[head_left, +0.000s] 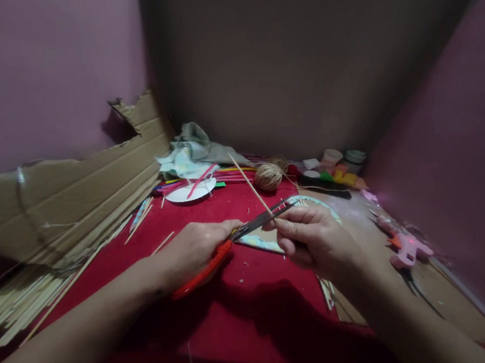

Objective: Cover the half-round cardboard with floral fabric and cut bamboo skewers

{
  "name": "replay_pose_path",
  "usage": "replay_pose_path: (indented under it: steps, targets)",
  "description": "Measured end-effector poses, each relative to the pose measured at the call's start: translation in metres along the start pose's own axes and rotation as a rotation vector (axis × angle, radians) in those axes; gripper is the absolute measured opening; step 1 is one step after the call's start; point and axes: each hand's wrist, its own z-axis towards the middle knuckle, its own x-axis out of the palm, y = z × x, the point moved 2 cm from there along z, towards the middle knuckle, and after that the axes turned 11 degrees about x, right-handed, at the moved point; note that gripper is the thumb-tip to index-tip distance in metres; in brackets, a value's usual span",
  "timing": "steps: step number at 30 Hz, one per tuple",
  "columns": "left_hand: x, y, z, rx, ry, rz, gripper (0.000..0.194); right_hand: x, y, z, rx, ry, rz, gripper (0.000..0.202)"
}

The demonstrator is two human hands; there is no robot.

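Observation:
My left hand (pixel 195 249) is closed around the red handles of a pair of scissors (pixel 256 223). The blades point right and slightly up, reaching my right hand (pixel 313 234). Between its thumb and fingers, that hand pinches the lower end of a thin wooden stick (pixel 249 183), which slants up to the left. The stick crosses the blades close to the fingertips; I cannot tell whether they are closed on it. Beneath the hands lies a cardboard piece with a blue-and-white patterned edge (pixel 265 241), partly hidden by the scissors and my right hand.
Long wooden sticks (pixel 23 302) lie at left beside a cardboard panel (pixel 93 188). A white disc (pixel 190 191), crumpled cloth (pixel 194 152) and a ball of twine (pixel 268 176) sit at the back. A pink glue gun (pixel 410 249) rests on cardboard at right.

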Motion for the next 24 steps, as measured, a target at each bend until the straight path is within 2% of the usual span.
replay_pose_path:
  steps: [4, 6, 8, 11, 13, 19, 21, 24]
  targets:
    - [0.0, -0.001, 0.001, 0.063, -0.003, -0.021, 0.034, -0.002, -0.004, 0.002, 0.155, 0.255, 0.175, 0.017]
    - [0.001, -0.001, 0.0, 0.087, -0.009, 0.018, 0.034, -0.001, -0.006, 0.003, 0.175, 0.331, 0.213, 0.015]
    - [0.003, 0.0, -0.001, 0.107, -0.027, 0.07, 0.034, -0.001, -0.007, 0.004, 0.173, 0.356, 0.224, 0.015]
    - [0.004, 0.0, -0.002, 0.083, -0.035, 0.143, 0.032, -0.003, -0.007, 0.006, 0.147, 0.322, 0.214, 0.017]
    - [0.005, 0.0, -0.001, 0.032, -0.019, 0.155, 0.027, -0.004, -0.005, 0.006, 0.112, 0.249, 0.177, 0.018]
    - [0.004, 0.0, -0.002, -0.071, 0.018, 0.111, 0.015, 0.001, 0.006, 0.002, -0.128, -0.146, -0.186, 0.02]
    - [0.004, 0.001, -0.003, -0.065, -0.01, 0.113, 0.019, 0.004, 0.007, 0.002, -0.142, -0.164, -0.176, 0.021]
    - [0.007, 0.005, -0.004, -0.015, -0.077, 0.109, 0.029, 0.006, 0.006, 0.005, -0.054, -0.026, -0.019, 0.018]
